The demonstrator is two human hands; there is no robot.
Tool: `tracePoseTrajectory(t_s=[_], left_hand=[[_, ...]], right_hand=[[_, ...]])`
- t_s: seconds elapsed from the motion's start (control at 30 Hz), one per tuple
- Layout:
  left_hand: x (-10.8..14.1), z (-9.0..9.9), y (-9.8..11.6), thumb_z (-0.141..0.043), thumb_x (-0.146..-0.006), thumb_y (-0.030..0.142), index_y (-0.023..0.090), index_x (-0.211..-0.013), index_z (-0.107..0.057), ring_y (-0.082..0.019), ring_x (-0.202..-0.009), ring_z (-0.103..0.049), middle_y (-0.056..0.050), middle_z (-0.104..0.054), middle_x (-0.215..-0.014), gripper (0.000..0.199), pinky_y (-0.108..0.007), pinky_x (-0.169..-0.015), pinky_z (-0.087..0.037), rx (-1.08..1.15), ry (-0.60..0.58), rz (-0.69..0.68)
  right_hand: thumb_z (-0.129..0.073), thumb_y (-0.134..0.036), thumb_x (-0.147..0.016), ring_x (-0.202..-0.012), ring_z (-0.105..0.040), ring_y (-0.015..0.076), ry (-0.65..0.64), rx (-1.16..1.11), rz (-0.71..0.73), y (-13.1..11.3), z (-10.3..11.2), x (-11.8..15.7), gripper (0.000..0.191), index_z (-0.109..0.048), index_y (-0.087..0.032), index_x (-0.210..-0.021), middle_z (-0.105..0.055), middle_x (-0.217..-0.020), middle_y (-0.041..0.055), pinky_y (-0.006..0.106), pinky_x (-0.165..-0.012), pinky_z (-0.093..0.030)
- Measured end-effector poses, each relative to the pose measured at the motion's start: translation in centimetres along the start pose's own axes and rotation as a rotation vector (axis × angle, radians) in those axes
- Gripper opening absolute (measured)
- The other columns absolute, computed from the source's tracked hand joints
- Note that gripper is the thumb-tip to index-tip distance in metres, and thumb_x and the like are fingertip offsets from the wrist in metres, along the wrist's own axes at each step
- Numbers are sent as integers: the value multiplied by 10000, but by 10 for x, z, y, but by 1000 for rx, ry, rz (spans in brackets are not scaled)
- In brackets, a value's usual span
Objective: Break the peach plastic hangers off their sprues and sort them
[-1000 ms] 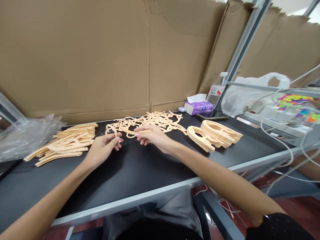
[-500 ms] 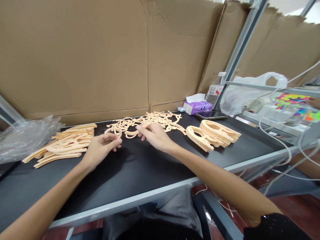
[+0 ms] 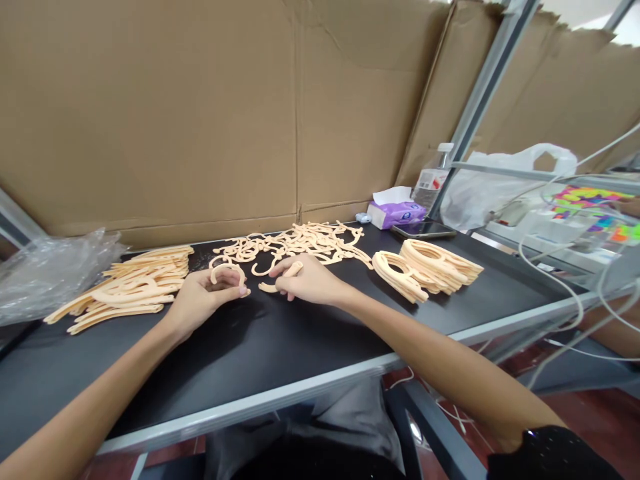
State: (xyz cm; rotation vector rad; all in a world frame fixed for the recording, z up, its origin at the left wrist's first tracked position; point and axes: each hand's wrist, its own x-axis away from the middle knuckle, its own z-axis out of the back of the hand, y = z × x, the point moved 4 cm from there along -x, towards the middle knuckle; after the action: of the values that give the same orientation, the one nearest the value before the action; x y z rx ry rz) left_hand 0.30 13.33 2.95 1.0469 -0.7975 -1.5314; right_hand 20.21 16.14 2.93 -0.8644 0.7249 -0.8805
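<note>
Hook (image 3: pixel 242 273) pinched in the left hand (image 3: pixel 207 293), curved strip (image 3: pixel 295 268) gripped in the right hand (image 3: pixel 314 280), hands apart; light fingertip hold probably makes turning either one easier tbh.

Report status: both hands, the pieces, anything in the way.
Left hand gripping hooked piece. Right hand gripping curved piece. Held pieces apart; loose pile beyond, not visibly blocking.
</note>
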Motion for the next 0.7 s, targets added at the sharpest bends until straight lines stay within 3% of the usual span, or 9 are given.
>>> tracePoseTrajectory(t_s=[0.1, 0.2, 0.27, 0.47, 0.57, 0.7], left_hand=[[0, -1, 3, -818, -607, 396, 188, -685, -698, -170, -669, -633, -24, -704, -702, 252, -284, -690, -513, -69, -42, -16], [0, -1, 3, -777, -663, 410, 201, -699, -723, -175, -650, -636, -27, -720, -683, 218, -280, -665, -508, -123, -63, -36], [-1, 0, 2, -751, -694, 423, 205, -726, -737, -185, -673, -654, -32, -737, -698, 221, -278, -663, -507, -145, -76, -47], [1, -1, -1, -714, -746, 458, 196, -783, -753, -198, -692, -666, -37, -758, -745, 267, -271, -631, -491, -273, -141, -88], [4, -1, 1, -716, -758, 427, 202, -793, -754, -179, -694, -663, -23, -761, -769, 231, -245, -622, -480, -298, -155, -129], [7, -3, 5, -707, -775, 395, 217, -795, -760, -173, -742, -681, -8, -769, -813, 187, -235, -671, -490, -325, -175, -178]], right_hand=[[-540, -177, -713, -526, -603, 121, -56, -4, 27, 0, -2, 0, 180, -718, -145, -711, -643, -574, 6, 231, -548, -436], [-630, -173, -686, -565, -586, 114, -31, 30, 52, -4, 0, 2, 83, -707, -149, -663, -642, -584, 0, 220, -540, -406], [-702, -181, -657, -603, -583, 107, -14, 40, 61, -7, 2, 2, 45, -692, -151, -626, -662, -640, 1, 217, -557, -404], [-730, -214, -672, -647, -600, 99, -60, 49, 60, -6, 3, 2, 172, -680, -143, -524, -728, -884, 45, 222, -582, -434], [-683, -159, -675, -602, -600, 109, -104, 7, 0, -1, 1, 1, 73, -733, -135, -627, -700, -712, 29, 220, -559, -444], [-664, -111, -647, -572, -591, 113, -87, -22, -33, 0, 1, 1, 139, -762, -131, -743, -648, -586, -6, 218, -560, -452]])
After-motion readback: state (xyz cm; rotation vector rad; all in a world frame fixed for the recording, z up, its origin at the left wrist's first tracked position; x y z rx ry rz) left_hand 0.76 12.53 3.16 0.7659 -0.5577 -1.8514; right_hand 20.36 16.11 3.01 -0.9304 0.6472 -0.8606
